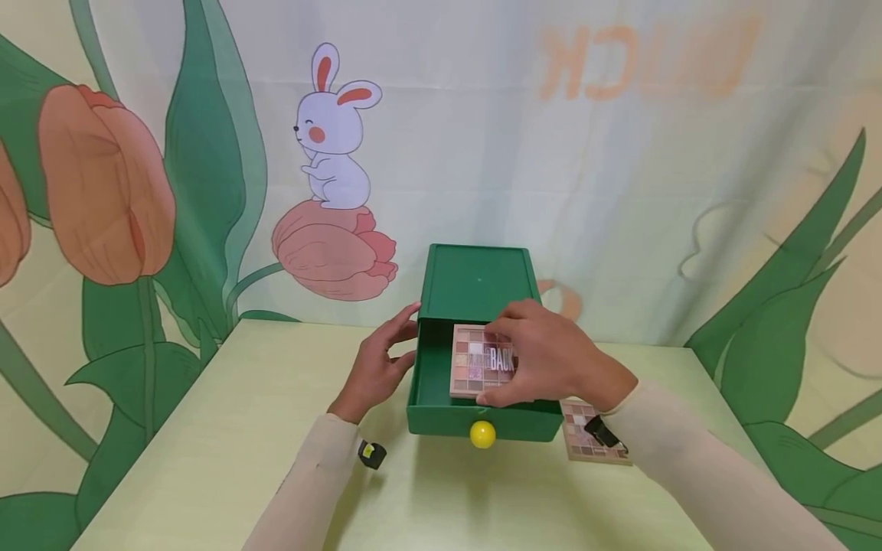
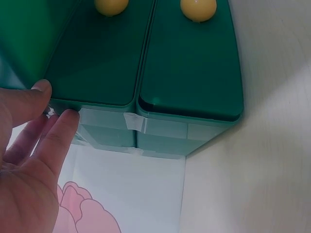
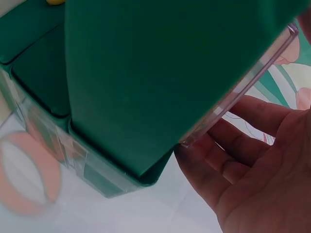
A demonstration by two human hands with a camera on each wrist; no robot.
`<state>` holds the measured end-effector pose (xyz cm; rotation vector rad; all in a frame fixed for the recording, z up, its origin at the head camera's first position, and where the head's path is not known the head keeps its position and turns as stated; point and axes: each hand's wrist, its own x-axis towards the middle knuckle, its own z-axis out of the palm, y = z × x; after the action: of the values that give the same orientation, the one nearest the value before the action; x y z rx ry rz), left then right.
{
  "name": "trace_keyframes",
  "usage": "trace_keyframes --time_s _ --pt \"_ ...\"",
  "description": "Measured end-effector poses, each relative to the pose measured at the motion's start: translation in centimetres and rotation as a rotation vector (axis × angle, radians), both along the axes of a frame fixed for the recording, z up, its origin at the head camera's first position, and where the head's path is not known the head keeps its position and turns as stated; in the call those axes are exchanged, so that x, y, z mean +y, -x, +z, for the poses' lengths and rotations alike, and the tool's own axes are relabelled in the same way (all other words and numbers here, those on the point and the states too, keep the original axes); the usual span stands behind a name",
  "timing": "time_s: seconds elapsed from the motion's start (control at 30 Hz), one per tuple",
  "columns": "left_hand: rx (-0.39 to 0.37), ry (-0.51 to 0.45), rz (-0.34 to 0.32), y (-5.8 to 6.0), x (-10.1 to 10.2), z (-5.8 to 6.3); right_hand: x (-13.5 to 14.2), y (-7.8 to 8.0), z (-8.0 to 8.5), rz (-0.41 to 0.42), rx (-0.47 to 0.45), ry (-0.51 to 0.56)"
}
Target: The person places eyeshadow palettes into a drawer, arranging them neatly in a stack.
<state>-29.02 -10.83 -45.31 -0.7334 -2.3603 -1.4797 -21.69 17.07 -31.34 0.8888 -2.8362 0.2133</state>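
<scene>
A green drawer cabinet [image 1: 478, 282] has its top drawer [image 1: 444, 421] pulled out, with a yellow knob [image 1: 482, 435] on the front. My right hand [image 1: 551, 356] grips a pink eyeshadow palette [image 1: 472, 363] by its far and near edges, at the drawer's opening. In the right wrist view the palette's clear edge [image 3: 221, 109] shows above the drawer's side, with the fingers along it. My left hand [image 1: 375, 367] is at the cabinet's left side, fingers loosely bent. Its fingertips touch the cabinet near the top drawer in the left wrist view.
A second eyeshadow palette [image 1: 582, 444] lies on the pale table [image 1: 227, 436], right of the cabinet and partly under my right wrist. Two lower drawers [image 2: 192, 68] with yellow knobs are closed. Behind the table hangs a printed curtain [image 1: 455, 138] with tulips and a rabbit.
</scene>
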Motion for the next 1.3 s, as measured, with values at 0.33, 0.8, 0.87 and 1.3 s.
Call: trace_keyframes --time_s 0.33,0.8,0.87,1.3 --pt "-0.013 -0.004 -0.022 0.1 -0.2 0.0 -0.9 0.3 -0.3 0.005 -0.045 -0.003" --pt "-0.025 0.012 -0.003 -0.1 -0.2 0.2 -1.3 0.7 -0.8 0.007 -0.102 0.011" --pt "-0.024 0.009 -0.005 -0.1 -0.2 0.2 -1.3 0.7 -0.9 0.008 -0.103 0.021" --pt "-0.003 0.001 -0.004 0.0 -0.2 -0.1 -1.8 1.0 -2.8 0.038 -0.091 -0.005"
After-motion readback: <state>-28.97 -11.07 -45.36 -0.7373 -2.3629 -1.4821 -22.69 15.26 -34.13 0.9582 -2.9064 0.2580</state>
